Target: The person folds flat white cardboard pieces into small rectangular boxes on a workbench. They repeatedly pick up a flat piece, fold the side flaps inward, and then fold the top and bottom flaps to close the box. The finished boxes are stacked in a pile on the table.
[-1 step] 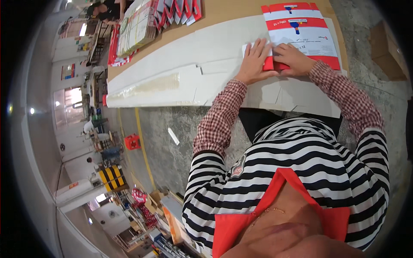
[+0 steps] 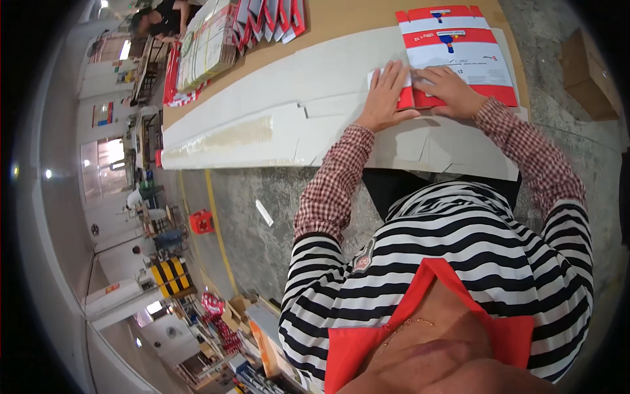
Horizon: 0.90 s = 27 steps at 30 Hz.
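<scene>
A flat red and white printed carton (image 2: 482,69) lies on the sheet-covered table, with a narrow side panel folded over at its left. My left hand (image 2: 387,98) rests palm down on that panel, its fingers stretched toward the far side and its thumb pointing right. My right hand (image 2: 449,92) lies across the carton's near left part, fingers extended toward the left hand. Both hands press on the cardboard without wrapping round it. Their palms cover part of the fold and the red near border.
White cardboard sheeting (image 2: 262,105) covers the brown tabletop. Bundled flat cartons (image 2: 207,49) and several folded red and white pieces (image 2: 269,20) sit at the far left. A brown box (image 2: 590,75) stands on the floor to the right, a red stool (image 2: 201,222) to the left.
My right fingers have flattened and straightened a little over the fold. The left hand stays on the panel. The whole view has shifted slightly.
</scene>
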Motion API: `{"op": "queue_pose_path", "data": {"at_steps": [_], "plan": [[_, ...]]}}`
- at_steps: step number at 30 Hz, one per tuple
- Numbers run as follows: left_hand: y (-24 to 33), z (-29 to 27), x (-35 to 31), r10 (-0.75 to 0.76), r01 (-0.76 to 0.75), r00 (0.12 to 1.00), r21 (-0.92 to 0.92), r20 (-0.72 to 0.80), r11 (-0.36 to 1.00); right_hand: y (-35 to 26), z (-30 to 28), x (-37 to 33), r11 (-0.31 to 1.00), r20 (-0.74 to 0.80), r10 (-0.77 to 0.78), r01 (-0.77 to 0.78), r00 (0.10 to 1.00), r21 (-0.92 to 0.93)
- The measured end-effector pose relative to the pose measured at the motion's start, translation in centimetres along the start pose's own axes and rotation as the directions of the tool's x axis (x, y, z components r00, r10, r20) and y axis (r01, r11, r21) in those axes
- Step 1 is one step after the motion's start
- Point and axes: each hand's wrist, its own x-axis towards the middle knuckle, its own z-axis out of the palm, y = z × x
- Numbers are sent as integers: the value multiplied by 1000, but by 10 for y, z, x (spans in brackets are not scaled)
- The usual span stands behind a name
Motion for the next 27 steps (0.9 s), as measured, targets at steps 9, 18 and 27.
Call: {"op": "queue_pose_path", "data": {"at_steps": [9, 18, 27], "plan": [[-15, 22, -3, -57, 56, 998, 32, 41, 998, -2, 2, -21, 966, -55, 252, -248, 966, 77], [-7, 33, 1, -192, 176, 973, 128, 129, 976, 16, 64, -33, 977, -224, 135, -92, 965, 191], [-20, 71, 25, -402, 397, 915, 141, 8, 907, 38, -9, -121, 817, -288, 569, -569, 770, 93]]}}
